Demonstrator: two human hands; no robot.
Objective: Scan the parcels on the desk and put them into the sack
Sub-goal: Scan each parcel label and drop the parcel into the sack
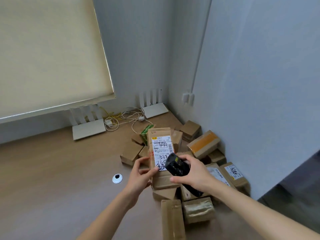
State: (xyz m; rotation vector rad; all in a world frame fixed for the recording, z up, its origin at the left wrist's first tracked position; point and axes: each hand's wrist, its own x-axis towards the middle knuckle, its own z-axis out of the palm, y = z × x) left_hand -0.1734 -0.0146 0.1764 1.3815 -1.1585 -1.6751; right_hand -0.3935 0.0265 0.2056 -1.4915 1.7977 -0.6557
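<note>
My left hand grips the left edge of a tall brown cardboard parcel, held up over the desk with its white shipping label facing me. My right hand holds a black handheld scanner against the lower right of that label; the scanner covers part of the handwriting. Several other brown parcels lie heaped on the wooden desk behind and below the held one. No sack is in view.
Two white routers with upright antennas stand along the back wall, with tangled white and yellow cables between them. A round cable grommet sits in the desk left of my hands. The wall corner closes in on the right.
</note>
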